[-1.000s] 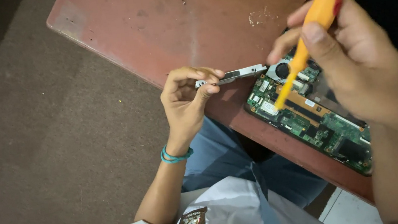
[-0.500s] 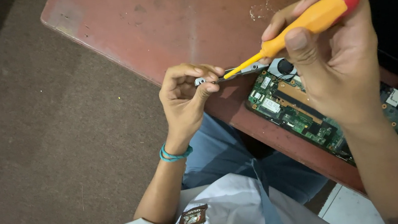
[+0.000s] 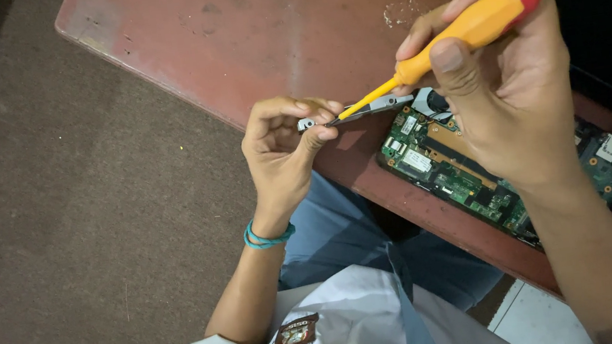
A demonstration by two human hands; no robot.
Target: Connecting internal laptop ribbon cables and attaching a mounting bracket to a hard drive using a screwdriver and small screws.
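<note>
So from the head cam, looking straight down: the left hand (image 3: 283, 147) is curled up with the wrist bent, fingers and thumb pinched tight on one end of a small flat grey metal bracket (image 3: 357, 110), holding it up just off the near edge of the worn reddish-brown wooden table (image 3: 243, 40). There's a teal band (image 3: 267, 236) around that wrist, and the forearm runs down into a white shirt sleeve with a dark embroidered badge (image 3: 295, 333).

The right hand (image 3: 506, 93) comes in from the right side, big in frame since it's closer to the camera. It's wrapped firmly around an orange-handled screwdriver with a red cap (image 3: 460, 32), thumb pressed on the handle, index finger over the top. The yellow shaft angles down and to the left, and its tip sits on the bracket right by the left thumb and fingertips.

Around that: a green circuit board with a black fan and small chips (image 3: 446, 170) is lying on the table directly under the right hand, so the palm and wrist cover the middle of it. Only the left end and a bit of the far right end show. Blue trousers (image 3: 344, 229) are visible below the table edge, brown carpet floor (image 3: 56, 226) fills the left, and a pale tile (image 3: 549, 317) peeks out bottom right.
</note>
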